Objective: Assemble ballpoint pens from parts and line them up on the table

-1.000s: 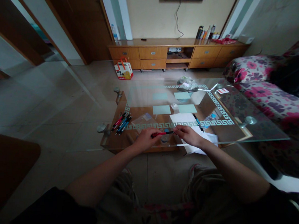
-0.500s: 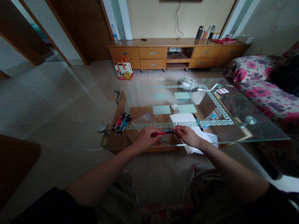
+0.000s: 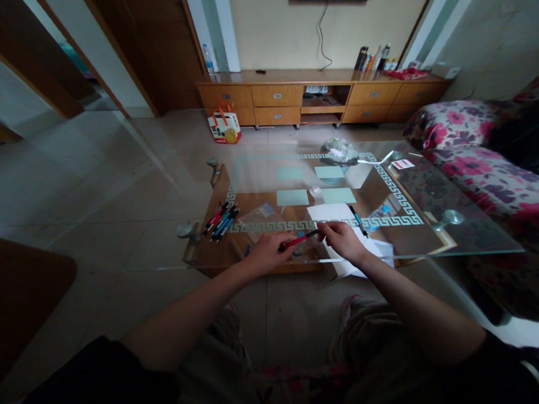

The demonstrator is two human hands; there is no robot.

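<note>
A red and black pen (image 3: 300,239) is held over the near edge of the glass table (image 3: 470,235), its right end tilted upward. My left hand (image 3: 270,251) is closed on the pen's left part. The fingers of my right hand (image 3: 341,241) pinch the black end at the right. Beneath my right hand lie white paper sheets (image 3: 327,212), with a blue and black pen (image 3: 358,220) resting on them. Farther left on the glass is a pile of several red, blue and black pens (image 3: 221,221).
Behind the pens is a clear plastic packet (image 3: 258,214). A glass bowl-like object (image 3: 338,151) and a red and white card (image 3: 402,164) are toward the table's back right. A paper bag (image 3: 224,127) stands on the floor before the wooden TV cabinet (image 3: 276,94). A flowered sofa (image 3: 475,174) is at right.
The pen has gone from nearly level to tilted, its right end now higher. My right hand has risen slightly and shifted a little to the right. Both hands still hold the pen.
</note>
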